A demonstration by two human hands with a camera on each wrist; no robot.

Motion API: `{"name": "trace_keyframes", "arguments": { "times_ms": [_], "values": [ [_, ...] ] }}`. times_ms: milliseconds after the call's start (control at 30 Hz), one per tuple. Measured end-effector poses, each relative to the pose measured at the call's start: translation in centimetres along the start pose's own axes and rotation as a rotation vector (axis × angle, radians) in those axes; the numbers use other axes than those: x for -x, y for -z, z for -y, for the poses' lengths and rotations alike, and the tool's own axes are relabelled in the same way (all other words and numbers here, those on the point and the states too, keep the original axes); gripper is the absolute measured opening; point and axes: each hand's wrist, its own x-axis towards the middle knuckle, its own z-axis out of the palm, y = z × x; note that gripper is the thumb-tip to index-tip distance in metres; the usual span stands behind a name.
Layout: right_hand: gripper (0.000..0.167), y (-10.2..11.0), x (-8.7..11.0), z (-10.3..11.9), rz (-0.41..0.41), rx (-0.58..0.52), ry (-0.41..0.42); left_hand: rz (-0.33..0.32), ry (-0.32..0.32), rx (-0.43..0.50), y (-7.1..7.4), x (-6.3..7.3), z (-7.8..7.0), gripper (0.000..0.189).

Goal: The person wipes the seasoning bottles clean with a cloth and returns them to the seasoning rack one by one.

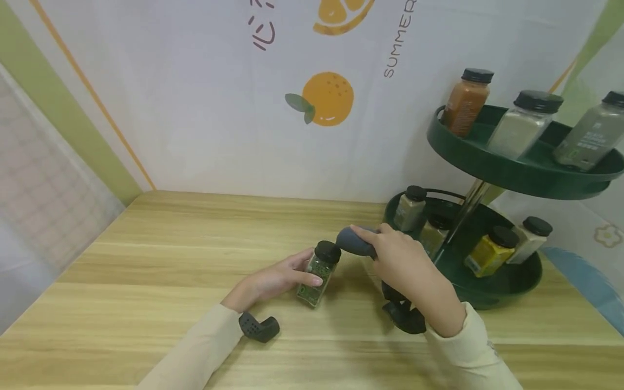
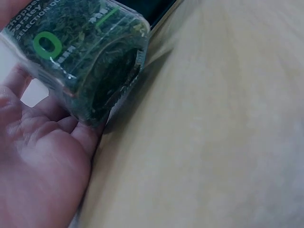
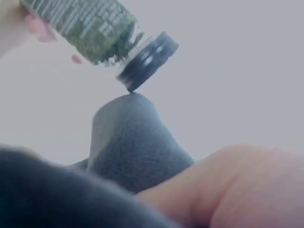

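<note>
A clear spice jar (image 1: 317, 275) with a black lid (image 1: 327, 252) stands out over the middle of the tabletop, tilted to the right. Green dried flakes fill it, and its label reads chopped parsley in the left wrist view. My left hand (image 1: 287, 275) grips the jar's body, thumb across the front. From the right, my right hand (image 1: 402, 262) grips a dark grey-blue handheld tool (image 1: 356, 241) with a smooth rounded head. Its tip is right at the lid's edge, also in the right wrist view. The lower part of the tool is largely hidden by the hand.
A two-tier dark green rack (image 1: 517, 173) stands at the right, close behind my right hand. Several black-lidded spice jars stand on both tiers, among them an orange-red one (image 1: 465, 105) and a yellow one (image 1: 491, 253). A printed cloth (image 1: 219, 119) hangs behind the wooden table (image 1: 161, 260).
</note>
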Motion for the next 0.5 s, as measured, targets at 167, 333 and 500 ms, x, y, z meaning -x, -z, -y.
{"name": "trace_keyframes", "arguments": {
  "times_ms": [167,333,500],
  "values": [
    [0.075,0.2,0.4,0.4,-0.090,-0.053,0.101,0.022,-0.005,-0.002,0.2,0.1,-0.1,0.078],
    [0.079,-0.1,0.6,1.2,-0.038,-0.120,0.223,0.051,-0.017,0.004,0.2,0.1,0.0,0.076],
    [0.075,-0.1,0.4,0.7,0.020,-0.131,0.175,0.036,0.007,0.005,0.1,0.1,0.0,0.077]
  ]
}}
